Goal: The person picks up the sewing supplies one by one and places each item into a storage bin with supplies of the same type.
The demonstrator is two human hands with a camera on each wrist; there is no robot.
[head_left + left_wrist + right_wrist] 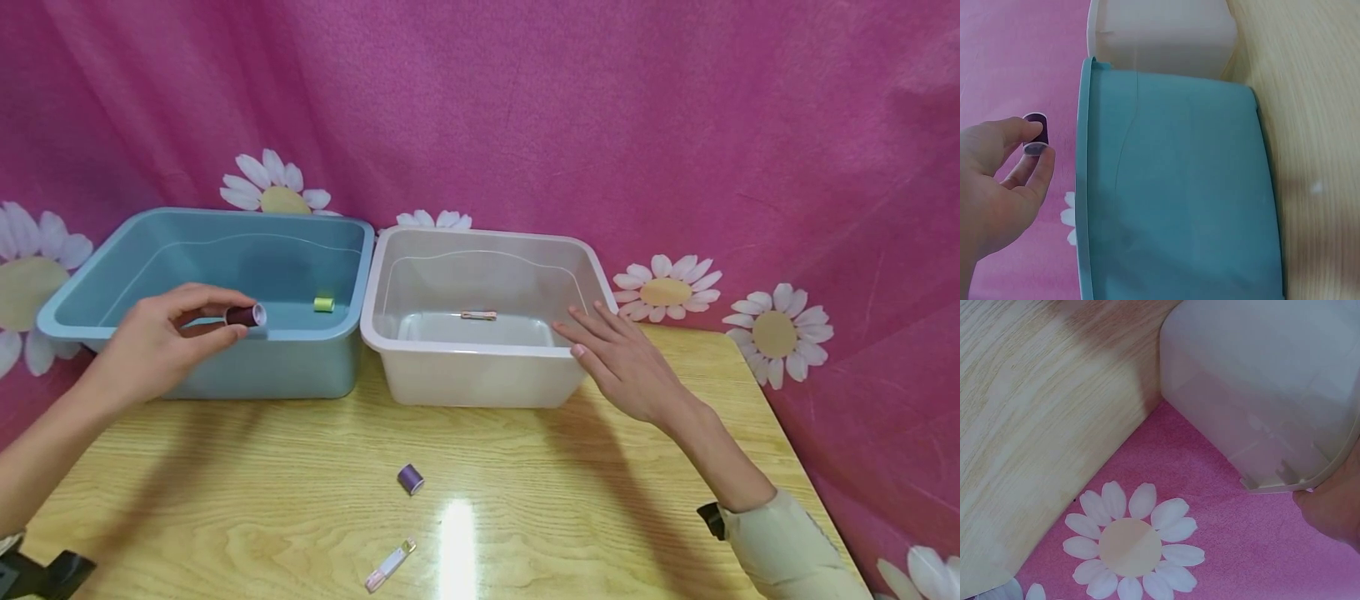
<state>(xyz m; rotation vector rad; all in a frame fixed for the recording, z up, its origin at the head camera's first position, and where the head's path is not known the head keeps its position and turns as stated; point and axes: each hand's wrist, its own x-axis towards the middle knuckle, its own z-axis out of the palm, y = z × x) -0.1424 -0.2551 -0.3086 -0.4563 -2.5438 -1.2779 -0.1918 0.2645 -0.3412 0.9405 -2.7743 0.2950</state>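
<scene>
1. Left hand [168, 337]: fingers pinch dark cylindrical spool [242, 315] above smooth blue bin [270, 367]
2. Right hand [630, 367]: straight, released fingers at white bin's [480, 379] rim
3. Green spool [324, 305] inside blue bin: head view only

We see a puffy cream fabric sleeve [795, 550] on the right forearm [726, 462], a small black fitting [711, 521] at its cuff, and a larger, angular black fitting [69, 575] on the left forearm [56, 446].

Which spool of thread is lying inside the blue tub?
The yellow-green spool. The dark spool is pinched by the left hand; the purple spool lies on the table.
</scene>
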